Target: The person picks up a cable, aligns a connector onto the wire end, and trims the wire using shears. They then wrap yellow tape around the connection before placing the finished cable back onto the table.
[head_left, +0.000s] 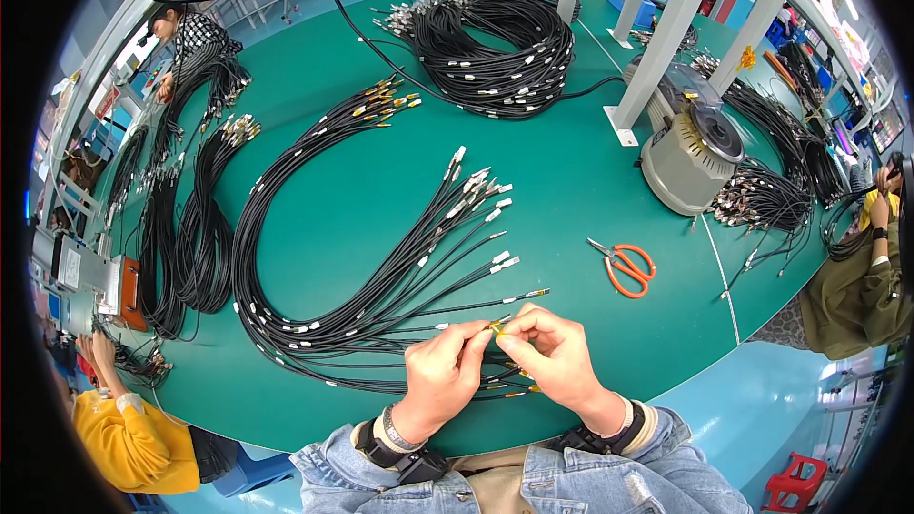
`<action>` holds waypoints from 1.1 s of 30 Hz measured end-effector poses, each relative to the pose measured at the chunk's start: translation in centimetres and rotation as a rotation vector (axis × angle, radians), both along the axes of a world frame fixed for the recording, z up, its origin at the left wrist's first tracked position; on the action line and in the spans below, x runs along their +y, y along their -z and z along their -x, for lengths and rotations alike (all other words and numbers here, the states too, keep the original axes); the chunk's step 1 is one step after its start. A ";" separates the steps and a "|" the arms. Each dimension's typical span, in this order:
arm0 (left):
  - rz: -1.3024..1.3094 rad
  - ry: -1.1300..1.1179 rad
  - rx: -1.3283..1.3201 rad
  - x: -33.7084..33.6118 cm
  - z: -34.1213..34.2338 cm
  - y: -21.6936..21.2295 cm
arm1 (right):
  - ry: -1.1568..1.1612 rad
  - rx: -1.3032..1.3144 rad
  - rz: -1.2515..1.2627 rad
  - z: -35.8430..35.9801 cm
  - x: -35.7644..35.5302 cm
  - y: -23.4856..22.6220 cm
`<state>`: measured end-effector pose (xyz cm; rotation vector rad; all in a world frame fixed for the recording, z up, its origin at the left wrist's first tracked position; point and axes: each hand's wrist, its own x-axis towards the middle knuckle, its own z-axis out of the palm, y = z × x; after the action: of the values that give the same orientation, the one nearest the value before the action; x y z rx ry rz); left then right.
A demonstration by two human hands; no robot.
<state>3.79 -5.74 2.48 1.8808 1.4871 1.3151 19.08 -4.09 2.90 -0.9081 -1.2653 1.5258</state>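
Note:
My left hand (440, 373) and my right hand (560, 358) meet at the near edge of the green table, fingertips almost touching. The left pinches the end of a black cable. Between the fingertips shows a small yellow piece (498, 326), pinched by the right; its exact kind is too small to make out. A U-shaped bundle of black cables (249, 257) curves around to the left, many ends carrying white tags (468, 192). Some cable ends with yellowish tips lie beneath my hands. Orange-handled scissors (628, 269) rest to the right, apart from my hands.
A large coil of black cables (495, 57) lies at the far side. A round grey machine (692, 148) stands right, beside grey metal posts (666, 43). More cable bundles (202, 257) hang at left. Other people work around the table, one in a yellow top (138, 443). A red stool (798, 481) stands lower right.

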 end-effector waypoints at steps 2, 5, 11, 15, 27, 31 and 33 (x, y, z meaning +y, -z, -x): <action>-0.011 -0.004 0.013 0.0 -0.1 -0.1 | 0.002 0.004 0.000 0.0 0.0 -0.1; -0.035 -0.012 0.006 0.1 -0.2 0.0 | 0.006 0.013 -0.001 0.0 0.0 -0.2; -0.020 -0.006 -0.012 -0.1 -0.1 -0.3 | -0.012 -0.036 0.003 -0.2 0.2 0.2; 0.009 -0.002 -0.007 -0.2 0.0 -0.4 | -0.010 -0.051 -0.014 -0.2 0.2 0.4; 0.108 0.056 -0.077 -0.3 0.2 0.1 | 0.044 -0.012 -0.036 0.2 0.1 0.6; 0.119 0.056 -0.083 -0.3 0.2 0.0 | 0.054 -0.024 -0.057 0.2 0.1 0.7; 0.136 0.067 -0.109 -0.3 0.2 -0.1 | 0.057 -0.030 -0.065 0.2 0.2 0.9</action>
<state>3.59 -6.02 2.55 1.7305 1.4099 1.2335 18.87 -3.92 2.05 -0.9199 -1.2923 1.4233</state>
